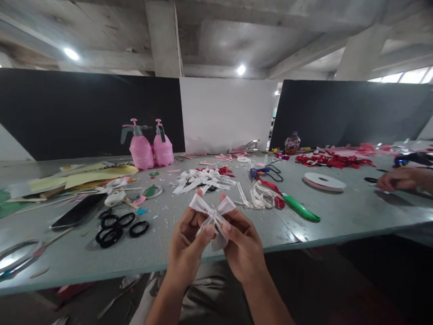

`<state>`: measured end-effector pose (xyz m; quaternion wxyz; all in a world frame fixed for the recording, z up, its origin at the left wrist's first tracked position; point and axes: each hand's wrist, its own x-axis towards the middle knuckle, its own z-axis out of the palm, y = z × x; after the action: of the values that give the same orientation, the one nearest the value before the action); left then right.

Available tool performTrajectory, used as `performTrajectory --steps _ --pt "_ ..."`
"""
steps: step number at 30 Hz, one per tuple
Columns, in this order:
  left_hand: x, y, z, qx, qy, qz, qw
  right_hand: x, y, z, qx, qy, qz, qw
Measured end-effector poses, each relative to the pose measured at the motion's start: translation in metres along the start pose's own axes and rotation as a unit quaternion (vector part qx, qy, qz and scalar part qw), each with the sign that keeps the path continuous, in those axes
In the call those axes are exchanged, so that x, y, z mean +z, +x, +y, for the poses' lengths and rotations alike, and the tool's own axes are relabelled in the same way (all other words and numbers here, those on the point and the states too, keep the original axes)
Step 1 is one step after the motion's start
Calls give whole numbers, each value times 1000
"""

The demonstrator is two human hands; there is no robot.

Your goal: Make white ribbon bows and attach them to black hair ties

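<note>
A small white ribbon bow [213,212] is held up in front of me, just over the near edge of the grey table [338,216]. My left hand [186,243] pinches its left loop and knot with closed fingers. My right hand [241,246] pinches the right loop and the tail below the knot. Both thumbs press at the bow's middle.
Behind the bow lie a heap of white ribbon pieces [203,178], several black hair ties [118,225], a phone [79,211], a green lighter [299,207], a blue glue gun [259,171], a tape roll [324,181] and two pink spray bottles [150,146]. Another person's hand [397,179] rests at the right by red ribbons [331,159].
</note>
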<state>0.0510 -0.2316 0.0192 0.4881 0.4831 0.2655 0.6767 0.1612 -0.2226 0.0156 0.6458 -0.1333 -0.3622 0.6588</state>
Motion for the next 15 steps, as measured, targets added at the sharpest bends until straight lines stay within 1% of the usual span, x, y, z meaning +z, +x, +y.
performTrajectory --steps 5,8,10,12,15 --pt "5 -4 1 -27 -70 25 997 -1 -3 2 11 44 6 999" --pt "7 -6 1 -46 -111 34 992 -1 -3 4 16 54 4 998" --pt "8 -6 0 -47 -124 41 990 -2 -2 4 16 52 2 999" --pt "7 -5 0 -34 -115 44 992 -4 -2 2 13 39 2 999" --pt "4 -6 0 -22 -42 41 998 -7 -4 0 -4 13 -4 1000"
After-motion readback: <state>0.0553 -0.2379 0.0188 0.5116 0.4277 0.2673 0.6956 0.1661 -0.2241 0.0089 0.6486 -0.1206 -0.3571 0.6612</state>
